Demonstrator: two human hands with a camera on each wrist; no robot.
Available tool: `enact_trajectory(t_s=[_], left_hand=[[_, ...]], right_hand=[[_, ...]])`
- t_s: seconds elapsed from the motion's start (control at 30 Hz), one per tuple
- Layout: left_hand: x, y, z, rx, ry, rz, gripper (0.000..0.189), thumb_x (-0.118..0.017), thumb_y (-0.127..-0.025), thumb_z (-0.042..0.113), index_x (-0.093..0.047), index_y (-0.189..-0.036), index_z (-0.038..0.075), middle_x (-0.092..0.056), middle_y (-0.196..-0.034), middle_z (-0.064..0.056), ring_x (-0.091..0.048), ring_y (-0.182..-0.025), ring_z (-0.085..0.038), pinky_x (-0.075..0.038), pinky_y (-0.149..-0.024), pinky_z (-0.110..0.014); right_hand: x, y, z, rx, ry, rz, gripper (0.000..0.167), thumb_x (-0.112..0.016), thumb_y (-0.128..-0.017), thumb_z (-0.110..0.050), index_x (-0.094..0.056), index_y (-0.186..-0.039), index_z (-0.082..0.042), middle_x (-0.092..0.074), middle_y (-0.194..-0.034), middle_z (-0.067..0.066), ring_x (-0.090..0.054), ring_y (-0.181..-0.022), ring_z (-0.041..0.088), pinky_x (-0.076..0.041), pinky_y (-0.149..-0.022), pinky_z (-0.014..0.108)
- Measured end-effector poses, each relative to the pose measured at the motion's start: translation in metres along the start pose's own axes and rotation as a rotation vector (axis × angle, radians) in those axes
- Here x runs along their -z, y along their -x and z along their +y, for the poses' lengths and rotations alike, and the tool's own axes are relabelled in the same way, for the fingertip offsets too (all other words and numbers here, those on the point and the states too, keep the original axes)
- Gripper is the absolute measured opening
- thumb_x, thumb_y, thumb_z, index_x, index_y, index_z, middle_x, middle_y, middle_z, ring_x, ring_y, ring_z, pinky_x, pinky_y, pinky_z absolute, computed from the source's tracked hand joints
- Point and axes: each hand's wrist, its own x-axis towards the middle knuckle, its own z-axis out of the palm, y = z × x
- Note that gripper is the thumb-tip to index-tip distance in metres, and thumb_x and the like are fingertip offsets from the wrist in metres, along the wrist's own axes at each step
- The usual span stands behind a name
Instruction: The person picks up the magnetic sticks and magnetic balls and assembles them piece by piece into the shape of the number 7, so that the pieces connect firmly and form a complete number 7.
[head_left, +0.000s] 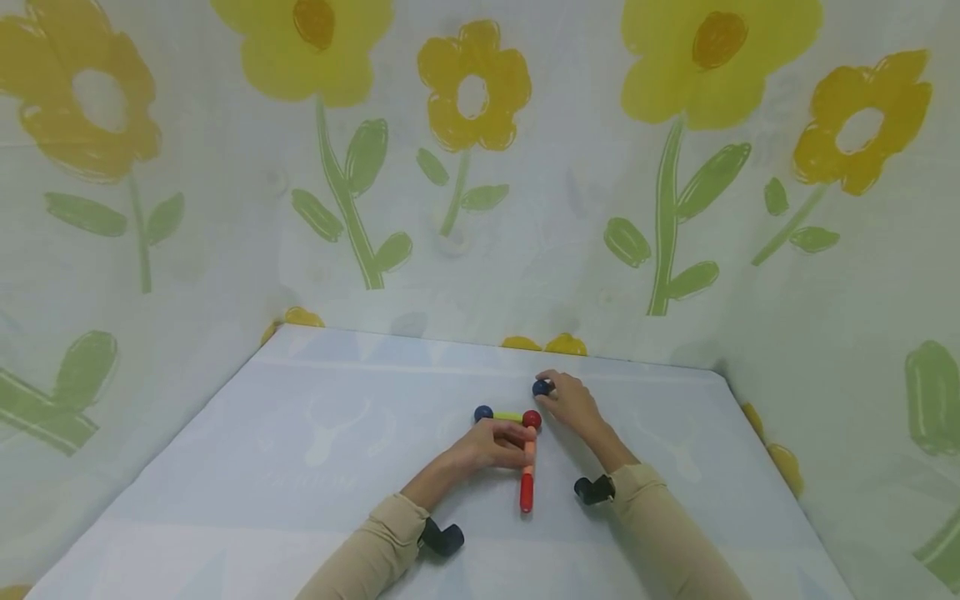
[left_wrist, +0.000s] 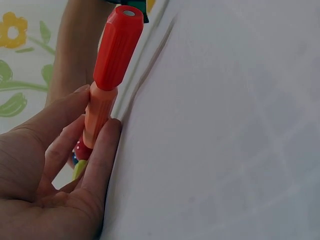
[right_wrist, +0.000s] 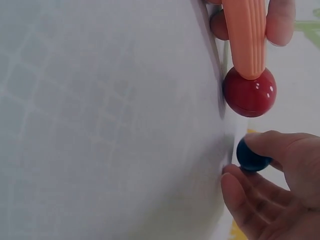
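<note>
My left hand (head_left: 487,447) pinches the orange rod (left_wrist: 100,111) of a small stick-and-ball assembly between thumb and fingers. One end of that rod meets a red rod (head_left: 527,493). At its other end sits a shiny red ball (right_wrist: 250,92). From the red ball a yellow-green rod (head_left: 508,417) runs left to a dark blue ball (head_left: 483,413). Beyond the red ball, my right hand (head_left: 576,407) holds a separate blue ball (right_wrist: 251,155) between thumb and fingers, close over the tabletop.
The pieces are on a pale, faintly patterned tabletop (head_left: 300,492). A white curtain (head_left: 540,250) printed with yellow flowers rises behind the table and along both sides. Dark wrist-worn cameras stick out near both sleeves.
</note>
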Motion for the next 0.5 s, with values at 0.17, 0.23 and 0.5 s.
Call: enact_trajectory(t_s=[0.17, 0.23, 0.5], left_hand=[[0.001, -0.001, 0.0, -0.009, -0.01, 0.001, 0.03, -0.076, -0.086, 0.014, -0.072, -0.115, 0.017, -0.07, -0.113, -0.004, -0.063, -0.089, -0.015, -0.057, -0.08, -0.028], [0.001, -0.001, 0.0, -0.01, -0.013, -0.002, 0.03, -0.076, -0.086, 0.014, -0.071, -0.115, 0.018, -0.07, -0.113, -0.004, -0.063, -0.09, -0.015, -0.057, -0.08, -0.028], [0.0, 0.0, 0.0, 0.0, -0.001, -0.001, 0.031, -0.076, -0.086, 0.013, -0.071, -0.116, 0.016, -0.07, -0.113, -0.004, -0.064, -0.089, -0.014, -0.058, -0.08, -0.028]], right_hand=[[0.007, 0.008, -0.001, 0.008, -0.001, -0.006, 0.04, -0.071, -0.09, -0.019, -0.06, -0.128, -0.013, -0.065, -0.127, 0.014, -0.062, -0.111, 0.029, -0.052, -0.096, 0.047], [0.008, 0.011, -0.001, 0.005, 0.006, -0.012, 0.04, -0.071, -0.09, -0.02, -0.06, -0.128, -0.013, -0.065, -0.125, 0.014, -0.062, -0.111, 0.029, -0.052, -0.096, 0.047], [0.013, 0.019, 0.003, 0.009, 0.022, -0.02, 0.041, -0.072, -0.09, -0.023, -0.06, -0.128, -0.014, -0.067, -0.121, 0.013, -0.063, -0.107, 0.028, -0.054, -0.093, 0.044]])
